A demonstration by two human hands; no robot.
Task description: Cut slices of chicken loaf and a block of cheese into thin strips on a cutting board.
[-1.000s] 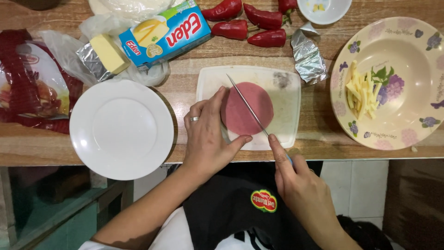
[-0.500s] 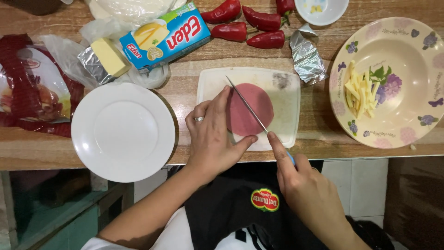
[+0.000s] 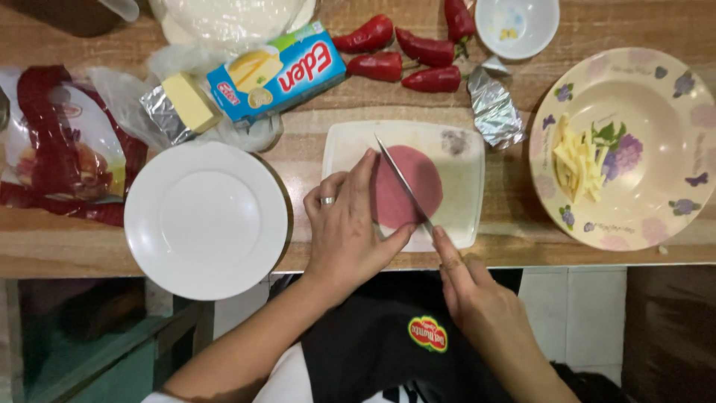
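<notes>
The striped wooden surface (image 3: 298, 127) is shown from above, with all items laid on it. At the right, a large cream ceramic plate with purple floral print (image 3: 656, 216) is seen; pale yellow cut strips (image 3: 576, 160) lie on its left half. At the lower left, a plain round white plate (image 3: 206, 219) is placed partly over the front edge of the surface. At the far left, a red and white plastic food bag (image 3: 56, 153) is laid flat. In the centre, a white rectangular plastic cutting board (image 3: 459, 183) is set; on it a round pink slice of cold meat (image 3: 406, 185) is laid flat. The slice is pinned by the left hand (image 3: 347, 227), whose fingers (image 3: 363, 172) are pressed flat on its left part, clenched on nothing; a ring is worn on one finger. The right hand (image 3: 477, 302) is closed around the handle of a slim steel-bladed knife (image 3: 403, 183), the index finger extended along it; the blade is laid diagonally across the slice, its tip near the far edge of the board. Behind the board, a blue and yellow cardboard box (image 3: 277, 72), a yellow block in opened foil (image 3: 183, 104), four red peppers (image 3: 414, 48), a crumpled piece of foil (image 3: 492, 108) and a small white bowl (image 3: 517, 26) are arranged
</notes>
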